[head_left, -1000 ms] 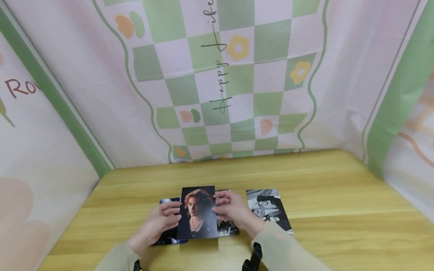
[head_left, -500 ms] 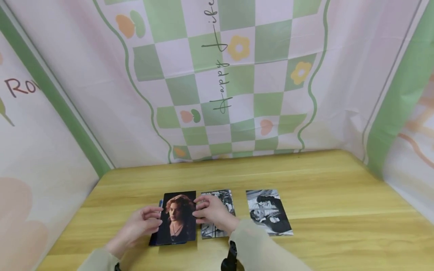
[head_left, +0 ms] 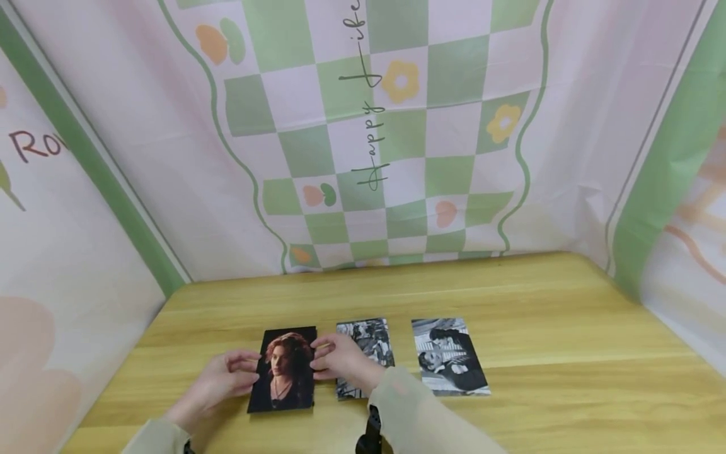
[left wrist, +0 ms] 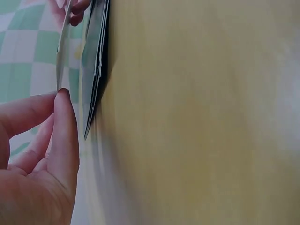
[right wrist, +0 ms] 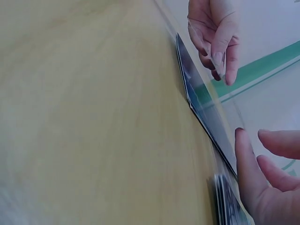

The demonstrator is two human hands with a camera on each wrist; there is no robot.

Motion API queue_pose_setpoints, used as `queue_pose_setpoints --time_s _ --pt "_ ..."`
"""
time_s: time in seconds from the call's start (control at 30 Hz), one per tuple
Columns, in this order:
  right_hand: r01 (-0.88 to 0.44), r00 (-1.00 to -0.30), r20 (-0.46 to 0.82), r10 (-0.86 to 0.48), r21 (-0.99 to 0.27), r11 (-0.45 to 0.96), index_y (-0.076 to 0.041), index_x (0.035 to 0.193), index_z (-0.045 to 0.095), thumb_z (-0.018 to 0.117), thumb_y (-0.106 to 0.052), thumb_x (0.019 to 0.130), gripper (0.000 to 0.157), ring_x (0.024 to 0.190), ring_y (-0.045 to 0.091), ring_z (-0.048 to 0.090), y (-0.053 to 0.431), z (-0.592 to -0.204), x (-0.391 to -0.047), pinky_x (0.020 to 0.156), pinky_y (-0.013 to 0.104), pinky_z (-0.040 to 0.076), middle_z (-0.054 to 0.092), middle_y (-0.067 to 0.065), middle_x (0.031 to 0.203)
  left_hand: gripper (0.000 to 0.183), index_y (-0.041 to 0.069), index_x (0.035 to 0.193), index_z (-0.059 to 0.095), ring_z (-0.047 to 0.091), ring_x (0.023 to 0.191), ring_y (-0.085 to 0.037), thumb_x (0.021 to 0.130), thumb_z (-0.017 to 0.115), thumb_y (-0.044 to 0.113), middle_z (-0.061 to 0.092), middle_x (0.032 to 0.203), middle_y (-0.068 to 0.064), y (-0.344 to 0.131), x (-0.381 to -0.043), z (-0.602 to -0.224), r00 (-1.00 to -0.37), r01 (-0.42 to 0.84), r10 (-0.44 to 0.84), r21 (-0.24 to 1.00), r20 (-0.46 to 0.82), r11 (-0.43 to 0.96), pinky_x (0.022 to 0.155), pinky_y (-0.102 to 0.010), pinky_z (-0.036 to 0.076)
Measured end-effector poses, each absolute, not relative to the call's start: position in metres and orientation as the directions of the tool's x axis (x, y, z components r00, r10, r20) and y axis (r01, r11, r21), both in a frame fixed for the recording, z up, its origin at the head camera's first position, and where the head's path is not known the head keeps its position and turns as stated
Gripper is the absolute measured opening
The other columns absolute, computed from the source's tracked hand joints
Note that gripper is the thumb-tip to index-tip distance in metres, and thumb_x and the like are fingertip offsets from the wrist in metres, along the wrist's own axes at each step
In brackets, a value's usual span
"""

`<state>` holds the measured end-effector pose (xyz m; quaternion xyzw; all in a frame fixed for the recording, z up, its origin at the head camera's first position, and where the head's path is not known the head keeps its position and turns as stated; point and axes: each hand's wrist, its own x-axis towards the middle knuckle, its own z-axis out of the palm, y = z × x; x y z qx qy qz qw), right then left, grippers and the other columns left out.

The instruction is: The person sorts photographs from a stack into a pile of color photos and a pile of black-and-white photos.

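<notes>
A dark portrait photo card (head_left: 283,372), showing a figure with reddish hair, is at the left of the row. My left hand (head_left: 227,378) pinches its left edge, and my right hand (head_left: 340,362) holds its right edge between thumb and fingers. Seen from the left wrist, the card stands edge-on and apart from a thin stack of cards (left wrist: 96,61) lying on the table below it. From above, the card hides that stack almost wholly. Partly under my right hand lies a black-and-white photo card (head_left: 368,343).
Farther right lies another black-and-white photo card (head_left: 448,359). The right wrist view shows a second pile of cards (right wrist: 222,201) near my right hand. Everything lies on a wooden table (head_left: 539,315), with printed cloth (head_left: 397,176) behind and at both sides.
Both hands have carried the portrait card left and lower, from between two piles to over the left stack. The middle black-and-white card is now more exposed.
</notes>
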<state>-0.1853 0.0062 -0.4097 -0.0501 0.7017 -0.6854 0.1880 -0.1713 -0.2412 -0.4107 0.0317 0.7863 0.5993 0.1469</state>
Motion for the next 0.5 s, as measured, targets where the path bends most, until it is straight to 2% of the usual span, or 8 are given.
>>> queue_pose_setpoints --time_s 0.23,0.5 --pt "0.189 -0.917 -0.200 -0.345 -0.980 0.064 0.007 0.119 0.053 0.059 0.011 0.085 0.035 0.077 0.020 0.063 0.0061 -0.4106 -0.1857 0.072 0.036 0.060 0.058 0.016 0.097 0.047 -0.020 0.124 0.041 0.061 0.079 -0.010 0.082 0.059 -0.012 0.063 0.091 0.000 -0.2431 -0.1721 -0.4113 -0.956 -0.142 0.204 0.941 -0.211 0.308 0.069 -0.026 0.057" --pt "0.166 -0.919 -0.192 -0.344 -0.981 0.104 0.008 0.118 0.054 0.059 0.013 0.083 0.035 0.081 0.025 0.065 0.0067 -0.4092 -0.1849 0.072 0.037 0.060 0.059 0.018 0.097 0.039 -0.018 0.121 0.047 0.062 0.080 -0.015 0.083 0.058 -0.014 0.063 0.095 -0.009 -0.2368 -0.1722 -0.4128 -0.968 -0.164 0.124 0.922 -0.219 0.350 0.071 -0.032 0.058"
